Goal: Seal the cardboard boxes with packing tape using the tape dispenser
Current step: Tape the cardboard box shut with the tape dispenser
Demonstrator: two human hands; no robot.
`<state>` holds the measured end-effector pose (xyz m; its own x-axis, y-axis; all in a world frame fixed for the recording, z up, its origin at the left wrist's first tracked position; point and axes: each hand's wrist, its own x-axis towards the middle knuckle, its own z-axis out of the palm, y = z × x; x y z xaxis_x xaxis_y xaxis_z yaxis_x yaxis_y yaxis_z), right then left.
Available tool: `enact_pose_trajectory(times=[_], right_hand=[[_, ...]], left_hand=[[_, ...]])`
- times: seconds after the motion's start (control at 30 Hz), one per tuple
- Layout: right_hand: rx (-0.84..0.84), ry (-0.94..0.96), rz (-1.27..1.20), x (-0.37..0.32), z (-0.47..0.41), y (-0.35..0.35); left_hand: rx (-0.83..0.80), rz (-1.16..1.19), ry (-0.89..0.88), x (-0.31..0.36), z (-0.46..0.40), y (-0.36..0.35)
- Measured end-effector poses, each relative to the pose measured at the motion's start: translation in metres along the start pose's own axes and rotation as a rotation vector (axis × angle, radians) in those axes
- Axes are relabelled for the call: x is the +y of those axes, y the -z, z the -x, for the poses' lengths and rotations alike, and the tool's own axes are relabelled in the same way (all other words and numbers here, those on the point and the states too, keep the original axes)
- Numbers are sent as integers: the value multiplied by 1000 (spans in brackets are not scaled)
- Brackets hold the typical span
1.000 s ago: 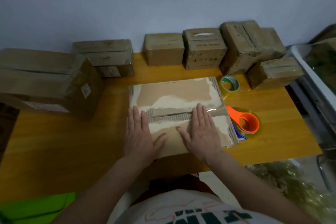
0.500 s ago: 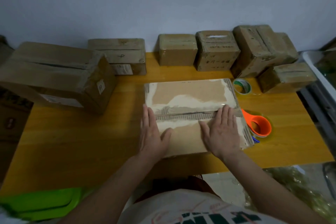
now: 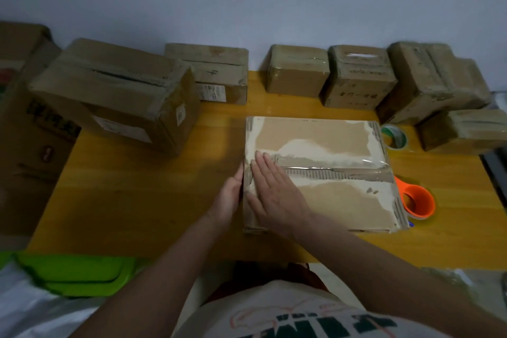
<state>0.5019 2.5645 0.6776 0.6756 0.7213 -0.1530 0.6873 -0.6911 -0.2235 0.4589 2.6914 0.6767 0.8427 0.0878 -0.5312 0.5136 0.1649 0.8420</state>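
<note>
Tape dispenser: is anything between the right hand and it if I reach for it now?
Nothing stands upright in the way. The orange tape dispenser lies on the table against the flat box's right edge; the right hand rests flat on the box's left end, so it would only cross the low box top. The left hand presses the box's left side.

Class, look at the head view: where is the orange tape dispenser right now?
The orange tape dispenser lies on the yellow table, against the right edge of the flat cardboard box, nearer the person than the green tape roll.
</note>
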Motion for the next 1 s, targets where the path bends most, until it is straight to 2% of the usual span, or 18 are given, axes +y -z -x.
enact_pose_trajectory(times=[0.13,0.23,0.33,0.47,0.57,0.67,0.73,0.83,0.9,1.0], right_hand=[[-30,165,22,1,-7,1],[-66,239,71,4,1,1],[-24,195,117,-1,-3,-2],[82,1,58,-19,-3,-10],[127,71,-14,-13,14,-13],[130,2,29,1,18,-10],[100,-37,57,6,14,-10],[97,-49,87,21,21,-10],[111,-173,61,39,33,-7],[125,-357,48,48,43,-5]], left_hand=[[63,-48,-38,-11,-3,14],[25,46,25,-18,-2,15],[-36,23,38,-7,5,12],[-81,99,113,-7,-2,9],[-60,136,47,-2,-5,0],[13,152,-50,8,-10,-19],[79,5,-107,5,-13,-28],[87,-391,-155,-7,-13,-28],[89,-658,-173,-11,-12,-27],[210,-1102,-231,-6,-13,-34]])
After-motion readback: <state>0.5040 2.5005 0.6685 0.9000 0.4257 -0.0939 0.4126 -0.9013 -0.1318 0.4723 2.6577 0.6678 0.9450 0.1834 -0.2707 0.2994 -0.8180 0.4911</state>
